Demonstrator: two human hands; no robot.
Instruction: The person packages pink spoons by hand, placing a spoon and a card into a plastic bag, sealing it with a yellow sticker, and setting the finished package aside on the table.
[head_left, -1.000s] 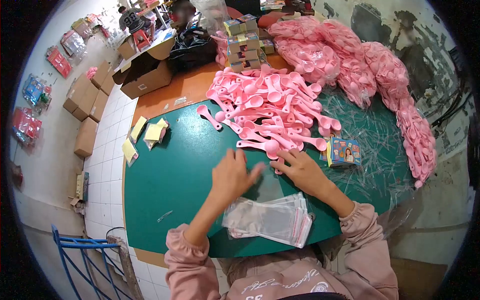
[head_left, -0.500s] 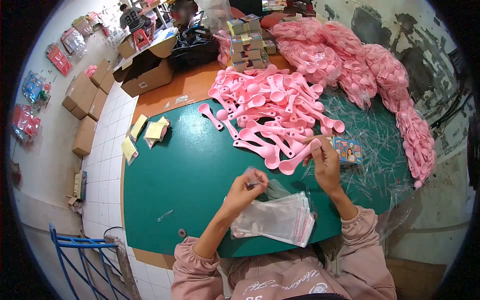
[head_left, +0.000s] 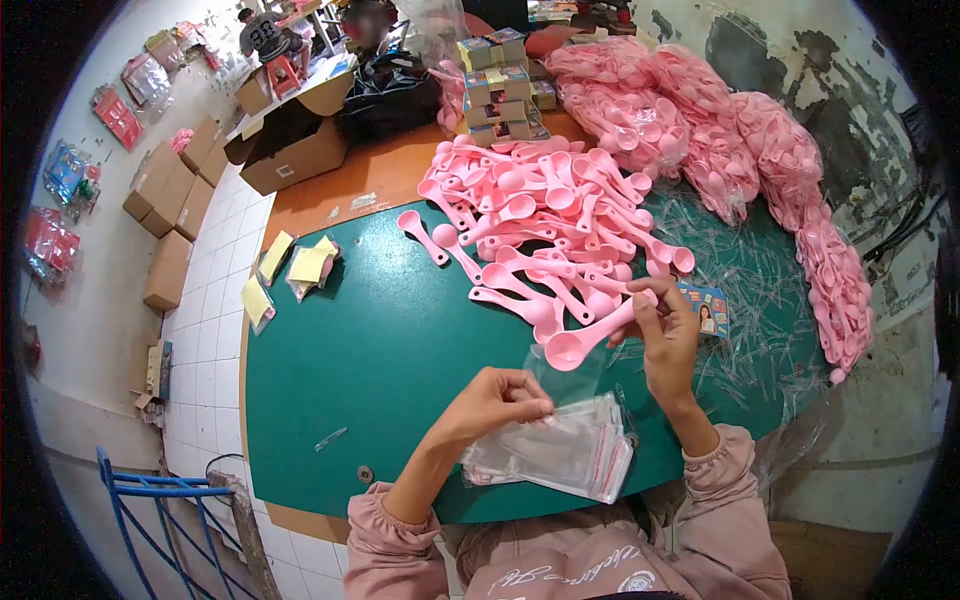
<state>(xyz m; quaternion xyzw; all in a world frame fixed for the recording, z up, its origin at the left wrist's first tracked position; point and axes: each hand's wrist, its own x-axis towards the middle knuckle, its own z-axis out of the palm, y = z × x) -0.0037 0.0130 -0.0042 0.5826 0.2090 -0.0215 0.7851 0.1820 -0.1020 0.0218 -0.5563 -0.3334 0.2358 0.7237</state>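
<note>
Pink spoon (head_left: 566, 350) is hanging in front of person, over green tabletop (head_left: 340, 420), bowl end pointing down-left. Near to far:

Stack of clear bags (head_left: 550, 460) is lying at near table edge, slightly fanned, reddish lines showing at RHS ends. L hand (head_left: 495, 405) is hovering over far-left part of stack, thumb + index pinching a clear bag (head_left: 580, 375), other fingers curling in. That bag is extending up-right from fingertips, toward spoon bowl. R hand (head_left: 664, 340) is pinching spoon's handle end btwn thumb & fingers. Bowl is overlapping far end of bag in view; can't tell if touching, or if bag mouth is open.

Just beyond spoon, loose spoon pile (head_left: 540, 205) is covering mid-far tabletop, a few pcs straying left. Blue printed box (head_left: 711, 310) is sitting right of R hand, partly hidden by it. Clear plastic strips (head_left: 745, 275) are littering the RHS. Packets w/ yellow cards (head_left: 310, 265) are lying far left.

Farther: stacked small boxes (head_left: 497, 92) are standing behind pile, bulging bags of pink spoons (head_left: 715, 125) are running along right wall. Open carton (head_left: 295, 165) is sitting upper left; another person (head_left: 268, 40) is sitting in bkgd.
</note>
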